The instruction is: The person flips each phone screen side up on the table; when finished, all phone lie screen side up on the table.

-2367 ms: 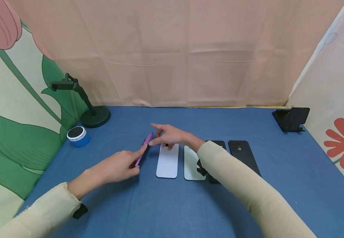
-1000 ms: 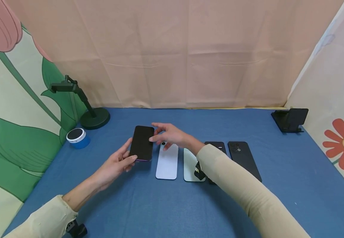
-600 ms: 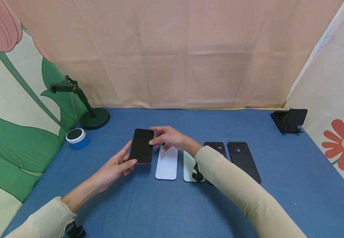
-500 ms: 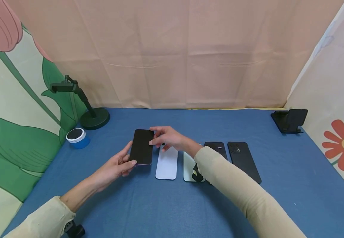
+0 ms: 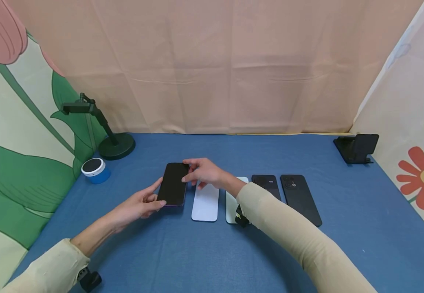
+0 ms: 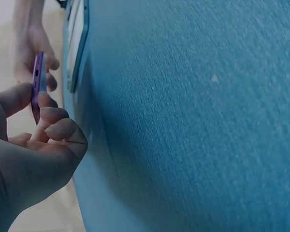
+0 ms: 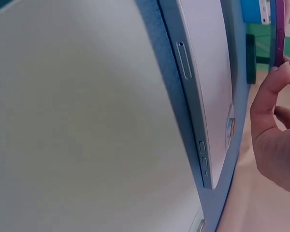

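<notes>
A phone with a black screen and purple edge point(image 5: 172, 185) is held face up close over the blue table, left of a white phone point(image 5: 205, 207). My left hand point(image 5: 132, 209) grips its lower left side, thumb on the front near the bottom corner. At the upper right edge my right hand point(image 5: 208, 175) pinches it between thumb and fingers. In the left wrist view the purple phone point(image 6: 37, 79) appears edge-on, away from the tabletop. The right wrist view catches the purple phone's side point(image 7: 280, 36) at the fingertips. Its back is hidden.
Right of the white phone lie a pale green phone point(image 5: 231, 205), partly under my right sleeve, and two black phones, one near point(image 5: 266, 182) and one farther right point(image 5: 301, 199). A black stand point(image 5: 117, 146) and blue-white tub point(image 5: 99, 175) stand left; a folding phone stand point(image 5: 365, 144) sits back right.
The purple phone has turned from nearly edge-on to screen up. Over the last second, both hands have drawn it slightly nearer and down in the head view. The other phones stay put.
</notes>
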Available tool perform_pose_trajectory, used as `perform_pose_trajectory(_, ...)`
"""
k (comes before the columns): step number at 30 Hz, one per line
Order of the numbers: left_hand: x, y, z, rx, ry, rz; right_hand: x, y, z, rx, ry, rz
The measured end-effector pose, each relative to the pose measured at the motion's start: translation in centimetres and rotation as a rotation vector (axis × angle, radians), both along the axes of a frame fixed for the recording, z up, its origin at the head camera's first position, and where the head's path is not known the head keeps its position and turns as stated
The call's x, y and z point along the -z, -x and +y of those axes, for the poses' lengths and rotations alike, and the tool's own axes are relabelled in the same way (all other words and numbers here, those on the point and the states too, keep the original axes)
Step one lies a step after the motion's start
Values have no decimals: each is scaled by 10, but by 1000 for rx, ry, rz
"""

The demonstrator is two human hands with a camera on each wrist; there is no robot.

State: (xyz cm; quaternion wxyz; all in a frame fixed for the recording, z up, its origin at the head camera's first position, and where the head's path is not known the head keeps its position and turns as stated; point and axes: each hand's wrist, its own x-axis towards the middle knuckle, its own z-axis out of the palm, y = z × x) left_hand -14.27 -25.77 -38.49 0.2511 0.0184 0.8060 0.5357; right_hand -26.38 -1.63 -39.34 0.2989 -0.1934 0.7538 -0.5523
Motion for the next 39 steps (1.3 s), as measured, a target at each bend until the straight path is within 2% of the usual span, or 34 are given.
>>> perform_pose_trajectory(7, -2, 4, -4, 16, 86, -37, -3, -4, -4, 2, -41, -64)
perform_pose_trajectory(17, 3, 8, -8, 114, 153, -90, 0, -11, -9, -6, -101, -120)
perform_pose_trajectory(26, 5, 9, -8, 144, 190, -84, -3, -12, -13, -29, -218, -42)
perform_pose_trajectory(30, 5, 9, -8, 159, 211, -77, -4, -13, -15, -32, -246, -24)
perform_pose_trajectory(35, 4, 8, -6, 148, 245, -87, -3, -16, -17, -45, -284, 13)
perform_pose_trajectory(39, 4, 8, -5, 169, 268, -60, -4, -17, -18, -50, -306, 42)
